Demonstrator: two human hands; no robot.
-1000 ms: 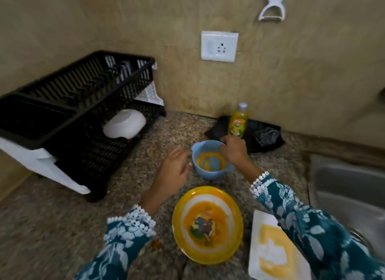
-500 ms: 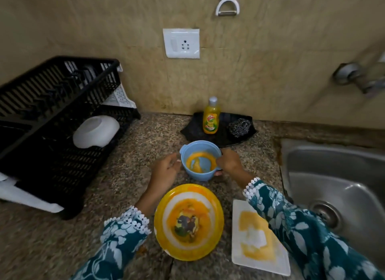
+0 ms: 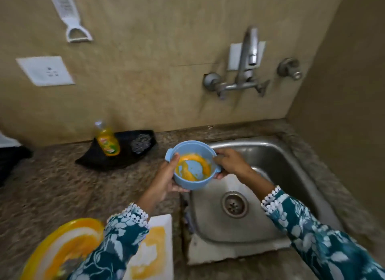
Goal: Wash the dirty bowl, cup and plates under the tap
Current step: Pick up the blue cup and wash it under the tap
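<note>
The bowl [image 3: 192,167] is blue, with a small ear handle on each side and a yellow smear of food on its inside. It is held in the air over the left rim of the sink [image 3: 295,161], tilted a little toward the person. The left hand [image 3: 164,181] holds its near-left side, with the thumb over the rim and the fingers curled under the base. The right hand [image 3: 230,163] grips the right side near the ear handle, fingers curled around it. The bowl looks like plastic, so I judge it light, stiff and not fragile. When it gets wet it will probably be slippery, so the two ears and the rim seem the best places to hold.

The tap [image 3: 248,56] is on the wall above the far side of the sink, and no water runs from it. The drain [image 3: 235,204] is open and nothing lies in the basin. On the surface to the left stand a soap bottle [image 3: 107,141] and a scrubber [image 3: 141,143] on a black tray [image 3: 100,165]. Near the bottom edge lie a round yellow plate [image 3: 62,248] and a white plate [image 3: 154,250], both dirty and partly covered by the left sleeve. Nothing stands between the bowl and the tap.
</note>
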